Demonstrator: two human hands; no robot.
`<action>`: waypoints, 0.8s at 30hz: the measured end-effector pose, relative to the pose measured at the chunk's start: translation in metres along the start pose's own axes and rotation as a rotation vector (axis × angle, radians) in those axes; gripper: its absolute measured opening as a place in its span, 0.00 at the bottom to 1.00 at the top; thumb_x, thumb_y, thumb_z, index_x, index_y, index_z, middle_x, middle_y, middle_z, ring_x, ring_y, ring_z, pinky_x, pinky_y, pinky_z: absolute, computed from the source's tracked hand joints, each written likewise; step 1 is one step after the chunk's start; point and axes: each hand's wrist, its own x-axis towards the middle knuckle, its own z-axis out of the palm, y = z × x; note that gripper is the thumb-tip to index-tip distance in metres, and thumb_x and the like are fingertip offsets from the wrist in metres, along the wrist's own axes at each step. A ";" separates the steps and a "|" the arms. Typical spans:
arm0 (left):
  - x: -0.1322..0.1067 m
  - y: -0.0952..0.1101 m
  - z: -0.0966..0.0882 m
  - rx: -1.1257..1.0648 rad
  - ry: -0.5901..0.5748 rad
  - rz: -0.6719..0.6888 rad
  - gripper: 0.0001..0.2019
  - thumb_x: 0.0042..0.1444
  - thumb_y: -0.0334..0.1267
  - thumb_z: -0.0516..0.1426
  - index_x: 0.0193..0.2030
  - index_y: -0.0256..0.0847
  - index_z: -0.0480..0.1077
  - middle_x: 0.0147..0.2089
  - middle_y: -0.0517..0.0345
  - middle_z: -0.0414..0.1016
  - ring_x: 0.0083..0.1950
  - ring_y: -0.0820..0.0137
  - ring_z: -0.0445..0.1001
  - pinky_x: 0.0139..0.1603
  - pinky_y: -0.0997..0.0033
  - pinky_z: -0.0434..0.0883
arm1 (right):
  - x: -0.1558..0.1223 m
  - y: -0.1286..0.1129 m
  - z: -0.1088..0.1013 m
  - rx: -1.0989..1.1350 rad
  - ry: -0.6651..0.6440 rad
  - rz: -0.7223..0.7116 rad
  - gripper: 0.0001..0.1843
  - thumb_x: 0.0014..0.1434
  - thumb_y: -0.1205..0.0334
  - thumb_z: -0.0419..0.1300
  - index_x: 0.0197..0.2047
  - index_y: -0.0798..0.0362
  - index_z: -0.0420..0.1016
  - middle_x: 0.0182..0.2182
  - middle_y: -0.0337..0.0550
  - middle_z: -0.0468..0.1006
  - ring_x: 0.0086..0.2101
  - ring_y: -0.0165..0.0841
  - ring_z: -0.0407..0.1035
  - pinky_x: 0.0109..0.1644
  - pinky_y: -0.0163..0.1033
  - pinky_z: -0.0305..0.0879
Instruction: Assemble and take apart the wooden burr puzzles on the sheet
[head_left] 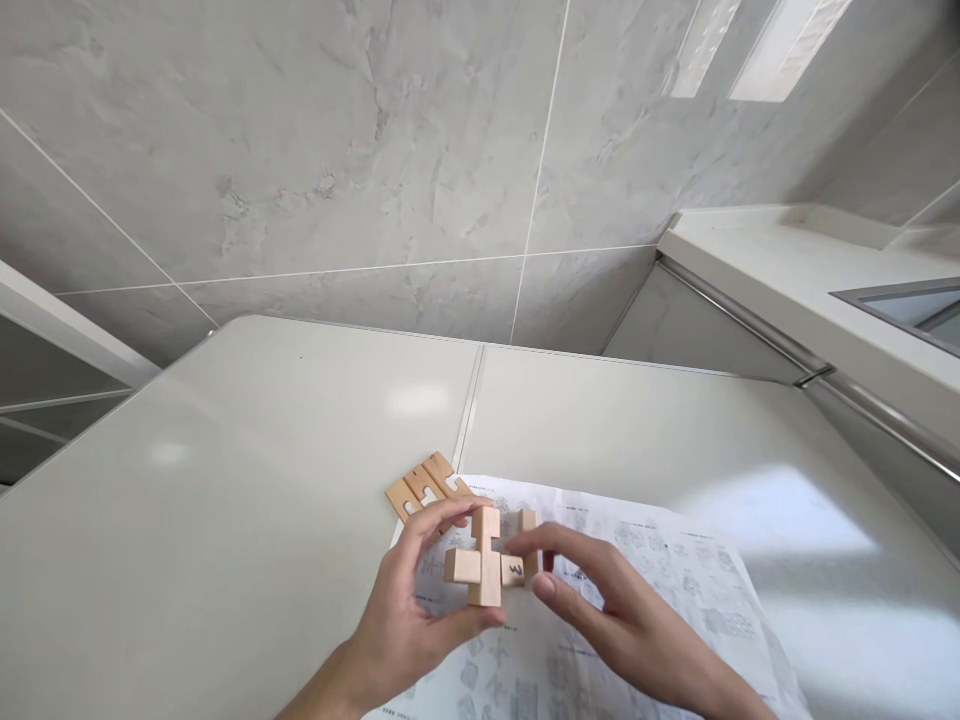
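Note:
My left hand (416, 595) grips a partly assembled wooden burr puzzle (489, 572), thumb below and fingers above. Its light wooden bars cross one another, and the end of one bar (512, 570) on the right side bears a handwritten mark like a 3. Close to that marked end is my right hand (600, 585), its thumb and index finger apart; the index fingertip appears to touch the wood. Just behind these fingers stands another light wooden block (528, 522), partly hidden; whether it joins the puzzle I cannot tell.
Several notched wooden pieces (421, 482) lie side by side beyond my left hand. Under my hands, a large printed sheet of puzzle diagrams (660, 560) covers part of the white table (300, 450). A grey tiled wall (360, 150) borders the far edge, and a white ledge (765, 260) stands at right.

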 end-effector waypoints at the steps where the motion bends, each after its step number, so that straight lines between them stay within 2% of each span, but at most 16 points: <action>1: -0.001 -0.001 0.000 -0.009 -0.011 0.000 0.36 0.52 0.46 0.77 0.66 0.52 0.71 0.67 0.45 0.77 0.67 0.49 0.77 0.64 0.55 0.78 | -0.001 -0.004 0.000 0.055 -0.043 0.039 0.18 0.76 0.43 0.56 0.59 0.40 0.81 0.48 0.46 0.84 0.48 0.46 0.77 0.52 0.50 0.75; 5: -0.003 -0.006 0.000 -0.029 -0.081 0.021 0.38 0.51 0.46 0.78 0.67 0.55 0.70 0.66 0.48 0.78 0.68 0.50 0.76 0.66 0.54 0.77 | 0.000 -0.008 0.004 0.206 -0.128 0.121 0.20 0.73 0.41 0.60 0.55 0.44 0.81 0.45 0.45 0.84 0.45 0.43 0.76 0.52 0.48 0.73; 8: -0.004 -0.006 0.001 -0.027 -0.101 0.043 0.39 0.49 0.46 0.79 0.66 0.55 0.70 0.65 0.49 0.79 0.68 0.51 0.76 0.68 0.55 0.75 | 0.001 -0.005 0.011 0.196 -0.067 0.135 0.16 0.70 0.43 0.65 0.50 0.46 0.81 0.44 0.44 0.82 0.43 0.41 0.73 0.51 0.46 0.72; 13: -0.004 -0.006 0.002 -0.008 -0.085 0.035 0.39 0.47 0.48 0.79 0.64 0.56 0.70 0.64 0.51 0.79 0.65 0.53 0.77 0.69 0.54 0.73 | 0.000 0.000 0.027 0.019 0.085 -0.018 0.07 0.71 0.53 0.62 0.45 0.46 0.74 0.35 0.41 0.78 0.37 0.39 0.70 0.44 0.44 0.69; 16: -0.004 -0.004 0.001 -0.003 -0.095 0.007 0.40 0.46 0.50 0.79 0.64 0.55 0.70 0.64 0.50 0.79 0.64 0.52 0.78 0.68 0.55 0.72 | -0.001 0.002 0.033 -0.014 0.097 -0.077 0.05 0.71 0.57 0.60 0.43 0.46 0.69 0.33 0.40 0.75 0.35 0.38 0.69 0.40 0.42 0.67; 20: -0.004 -0.004 0.001 -0.022 -0.104 -0.011 0.39 0.45 0.52 0.79 0.62 0.52 0.71 0.63 0.49 0.80 0.62 0.53 0.79 0.63 0.59 0.75 | -0.003 0.006 0.038 -0.078 0.121 -0.094 0.06 0.72 0.56 0.60 0.42 0.46 0.69 0.33 0.40 0.74 0.33 0.37 0.70 0.39 0.41 0.66; 24: -0.005 -0.006 0.001 -0.023 -0.095 0.014 0.39 0.44 0.53 0.80 0.60 0.51 0.72 0.62 0.48 0.81 0.62 0.53 0.79 0.63 0.58 0.75 | -0.006 0.009 0.040 -0.138 0.133 -0.102 0.03 0.72 0.59 0.59 0.44 0.46 0.69 0.34 0.39 0.75 0.34 0.37 0.70 0.38 0.40 0.65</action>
